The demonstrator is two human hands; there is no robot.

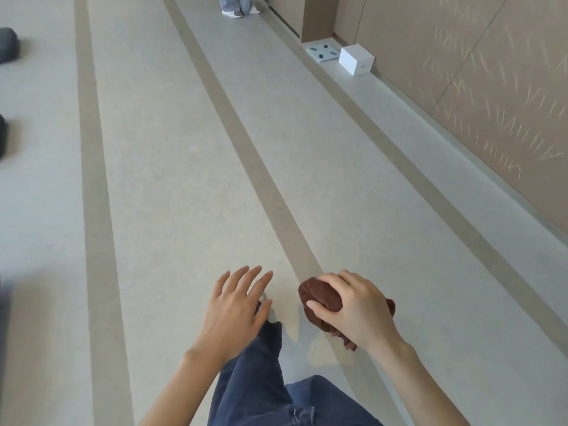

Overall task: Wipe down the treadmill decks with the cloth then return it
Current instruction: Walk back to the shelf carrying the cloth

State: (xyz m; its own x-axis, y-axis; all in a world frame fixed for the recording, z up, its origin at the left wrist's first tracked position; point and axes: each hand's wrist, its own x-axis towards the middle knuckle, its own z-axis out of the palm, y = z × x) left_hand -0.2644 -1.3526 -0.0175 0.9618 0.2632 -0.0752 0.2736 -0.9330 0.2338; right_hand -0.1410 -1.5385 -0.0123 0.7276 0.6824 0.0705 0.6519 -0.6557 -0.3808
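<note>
My right hand [353, 309] grips a bunched dark brown cloth [319, 298], held in the air over the floor at lower centre-right. A loose end of the cloth hangs below my wrist. My left hand [236, 305] hovers beside it, empty, with fingers spread and straight. Both hands are above my legs in blue jeans [261, 388]. No treadmill deck is clearly in view; dark blurred shapes [7, 46] sit at the left edge.
Pale grey floor [172, 167] with tan stripes runs ahead. On the right, a brown wall [461, 72], with a white box [356, 60] and a flat white scale [323, 51] at its foot. Another person's feet [236, 10] stand at the far top.
</note>
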